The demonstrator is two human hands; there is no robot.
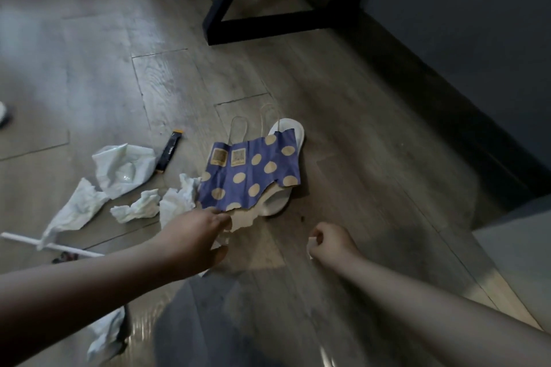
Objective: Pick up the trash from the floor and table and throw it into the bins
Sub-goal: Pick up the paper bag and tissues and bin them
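Note:
A torn blue paper bag (pixel 253 171) with tan dots and thin handles lies on the wooden floor over a white slipper (pixel 290 134). My left hand (pixel 199 237) reaches to the bag's torn near edge, fingers spread and touching it. My right hand (pixel 329 240) hovers to the right, curled around a small white scrap. Crumpled white tissues (pixel 140 205) and a crumpled plastic wrapper (pixel 125 168) lie to the left, with a black sachet (pixel 170 150) and a white straw (pixel 56 246).
A black table leg frame (pixel 268 27) stands at the back. A dark wall and skirting (pixel 447 92) run along the right. More white paper (pixel 104 334) lies under my left forearm. A light box corner (pixel 518 253) sits at the right.

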